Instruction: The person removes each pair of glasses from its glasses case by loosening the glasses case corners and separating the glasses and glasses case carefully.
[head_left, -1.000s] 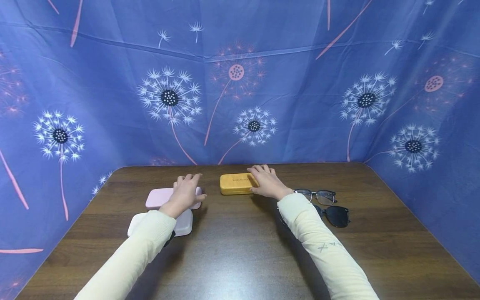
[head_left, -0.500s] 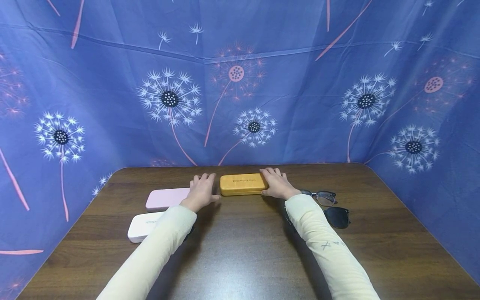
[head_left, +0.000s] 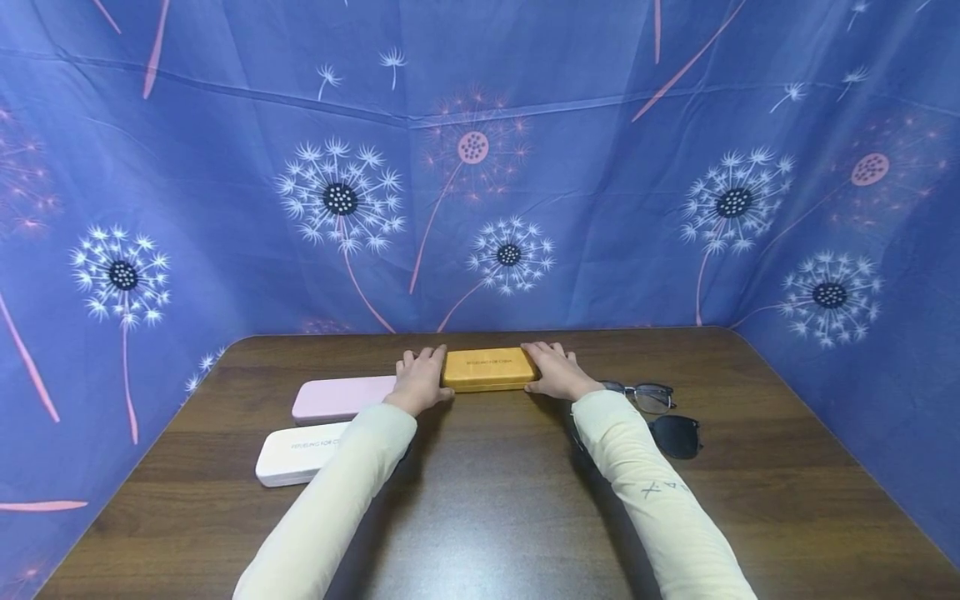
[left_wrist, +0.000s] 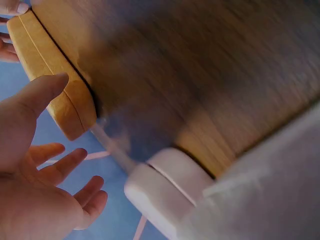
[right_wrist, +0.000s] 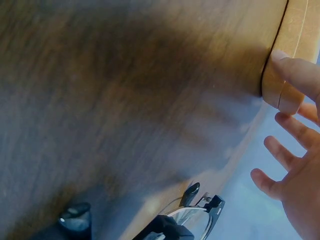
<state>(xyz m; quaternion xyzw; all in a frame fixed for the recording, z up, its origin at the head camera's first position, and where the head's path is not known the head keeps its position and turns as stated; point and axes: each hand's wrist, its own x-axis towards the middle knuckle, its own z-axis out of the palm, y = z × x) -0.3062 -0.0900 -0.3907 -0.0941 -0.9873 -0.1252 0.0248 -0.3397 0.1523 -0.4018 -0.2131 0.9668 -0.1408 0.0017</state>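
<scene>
A closed yellow glasses case (head_left: 489,370) lies at the back middle of the table. My right hand (head_left: 557,372) pinches its right end, the thumb on the front side and the index finger behind. At the opposite end, my left hand (head_left: 420,380) has its fingers spread; in the left wrist view its thumb (left_wrist: 42,95) lies across the yellow case (left_wrist: 70,100), and whether it touches cannot be told. A pink glasses case (head_left: 337,398) lies left of that hand. Nearer stands a white glasses case (head_left: 296,454), partly covered by the left sleeve.
Right of my right hand lie clear-lens glasses (head_left: 651,397) and dark sunglasses (head_left: 677,437), both partly hidden by the sleeve. The wooden table (head_left: 480,500) ends at a blue dandelion-print cloth (head_left: 585,167) behind and at the sides.
My left hand has moved right, from over the pink case to the yellow case's left end. My right hand has slid right to its right end. The yellow case has shifted very slightly right.
</scene>
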